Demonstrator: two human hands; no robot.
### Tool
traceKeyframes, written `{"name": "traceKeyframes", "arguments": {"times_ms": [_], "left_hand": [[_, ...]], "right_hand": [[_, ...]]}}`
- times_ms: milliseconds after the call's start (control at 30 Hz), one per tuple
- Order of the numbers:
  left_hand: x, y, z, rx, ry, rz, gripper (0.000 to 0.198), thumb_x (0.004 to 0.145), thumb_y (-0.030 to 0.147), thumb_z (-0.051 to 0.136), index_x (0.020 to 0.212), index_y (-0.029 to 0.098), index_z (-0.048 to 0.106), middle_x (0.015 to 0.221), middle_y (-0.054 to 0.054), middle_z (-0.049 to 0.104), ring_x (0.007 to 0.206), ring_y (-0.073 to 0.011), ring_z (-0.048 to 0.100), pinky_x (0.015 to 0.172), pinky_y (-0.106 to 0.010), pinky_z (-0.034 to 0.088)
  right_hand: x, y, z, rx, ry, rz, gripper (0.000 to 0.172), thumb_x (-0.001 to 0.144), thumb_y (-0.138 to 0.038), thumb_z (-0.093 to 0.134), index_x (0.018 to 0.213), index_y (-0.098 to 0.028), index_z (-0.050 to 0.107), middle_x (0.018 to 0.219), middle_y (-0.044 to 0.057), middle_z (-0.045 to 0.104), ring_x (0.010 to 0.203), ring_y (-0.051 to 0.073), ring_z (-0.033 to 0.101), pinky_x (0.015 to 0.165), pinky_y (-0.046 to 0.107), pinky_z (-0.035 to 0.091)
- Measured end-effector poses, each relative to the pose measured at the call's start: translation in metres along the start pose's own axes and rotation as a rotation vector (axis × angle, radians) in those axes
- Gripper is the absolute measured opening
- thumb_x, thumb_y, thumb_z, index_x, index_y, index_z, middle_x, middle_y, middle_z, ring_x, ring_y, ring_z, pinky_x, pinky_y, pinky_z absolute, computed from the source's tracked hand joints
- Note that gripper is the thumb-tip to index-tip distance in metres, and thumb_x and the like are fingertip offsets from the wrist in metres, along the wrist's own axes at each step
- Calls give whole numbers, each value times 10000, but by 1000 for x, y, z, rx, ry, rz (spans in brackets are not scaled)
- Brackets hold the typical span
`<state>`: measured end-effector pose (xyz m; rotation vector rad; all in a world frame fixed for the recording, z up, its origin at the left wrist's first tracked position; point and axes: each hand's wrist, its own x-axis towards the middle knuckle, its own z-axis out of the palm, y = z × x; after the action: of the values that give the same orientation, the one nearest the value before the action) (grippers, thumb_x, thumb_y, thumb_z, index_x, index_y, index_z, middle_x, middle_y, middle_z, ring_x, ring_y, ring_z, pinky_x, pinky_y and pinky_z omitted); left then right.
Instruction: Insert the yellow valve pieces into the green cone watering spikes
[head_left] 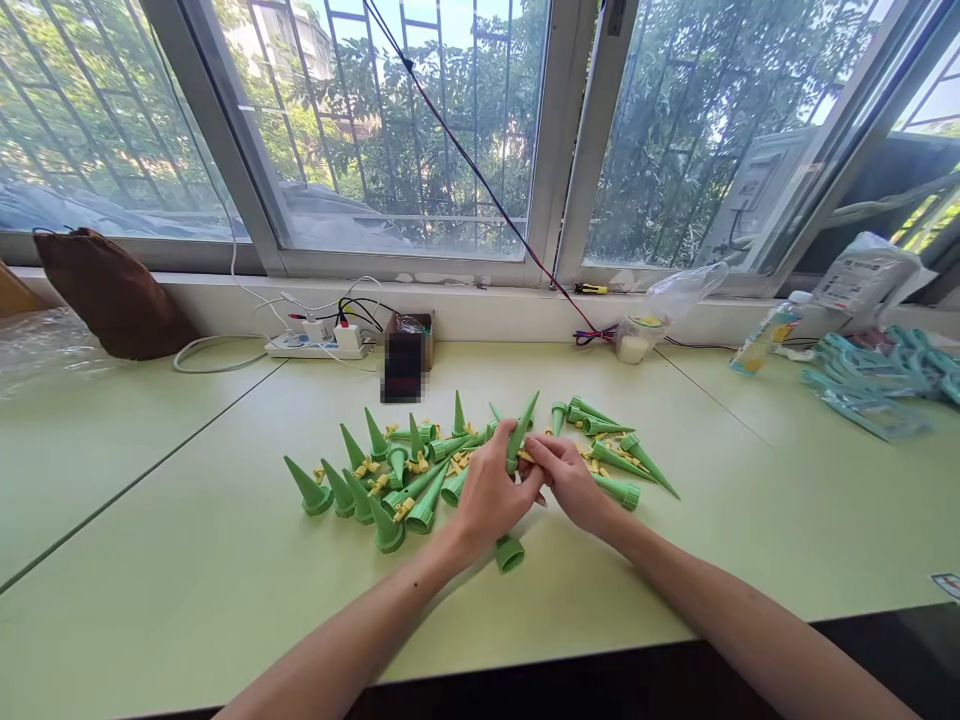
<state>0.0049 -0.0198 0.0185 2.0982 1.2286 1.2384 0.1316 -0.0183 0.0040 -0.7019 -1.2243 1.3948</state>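
Observation:
My left hand (495, 485) is closed around a green plastic spike (523, 430), its tip pointing up and to the right. Close against it, my right hand (574, 478) pinches a small yellow piece (527, 456) at the spike's side; the fingers hide most of that piece. Many more green spikes (307, 490) lie or stand around both hands, some upright on their wide ends. Small yellow valve-like pieces (403, 509) are scattered among them. One spike (510, 553) rests just below my left hand, with its open end toward me.
Behind the pile stands a small box (421, 345) with a blurred dark front. A power strip (319, 345), a brown bag (112, 295) and a clear plastic cup (634, 340) line the windowsill side. To the right are a bottle (769, 335) and a heap of teal items (885, 375).

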Motion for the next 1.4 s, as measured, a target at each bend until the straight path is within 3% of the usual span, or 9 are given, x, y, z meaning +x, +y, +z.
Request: {"name": "traceKeyframes", "arguments": {"times_ms": [300, 700, 933, 1133, 1400], "left_hand": [[1, -1, -2, 82, 26, 26, 353, 767, 210, 590, 1101, 212, 477, 672, 41, 603, 605, -142, 572, 615, -238, 424], [2, 1, -3, -27, -36, 7, 351, 794, 218, 574, 1130, 213, 471, 651, 47, 627, 573, -147, 623, 621, -246, 463], [1, 1, -2, 16, -11, 21, 352, 784, 224, 588, 1120, 201, 486, 654, 44, 624, 601, -152, 623, 634, -249, 462], [1, 0, -2, -63, -83, -2, 352, 817, 241, 564, 1153, 215, 464, 599, 69, 612, 548, -157, 642, 620, -254, 464], [2, -4, -2, -37, -72, 50, 371, 831, 272, 586, 1180, 201, 482, 748, 11, 648, 591, -140, 604, 617, -255, 464]], "right_hand": [[0, -2, 2, -4, -4, 0, 366, 851, -451, 649, 664, -155, 542, 600, -34, 505, 431, 63, 449, 347, 184, 387], [-1, -4, 2, 65, 23, 89, 361, 814, -449, 679, 652, -159, 538, 582, -35, 490, 432, 65, 428, 341, 180, 362], [1, -5, 1, 103, 28, 131, 359, 797, -421, 686, 618, -164, 511, 559, -41, 467, 418, 71, 427, 327, 186, 351], [2, -3, 0, 112, 49, 164, 351, 772, -419, 696, 610, -162, 520, 545, -41, 476, 411, 74, 427, 319, 189, 345], [2, 0, 1, 65, 114, 95, 379, 791, -463, 689, 630, -162, 524, 528, -50, 459, 400, 61, 396, 319, 183, 330]]}}
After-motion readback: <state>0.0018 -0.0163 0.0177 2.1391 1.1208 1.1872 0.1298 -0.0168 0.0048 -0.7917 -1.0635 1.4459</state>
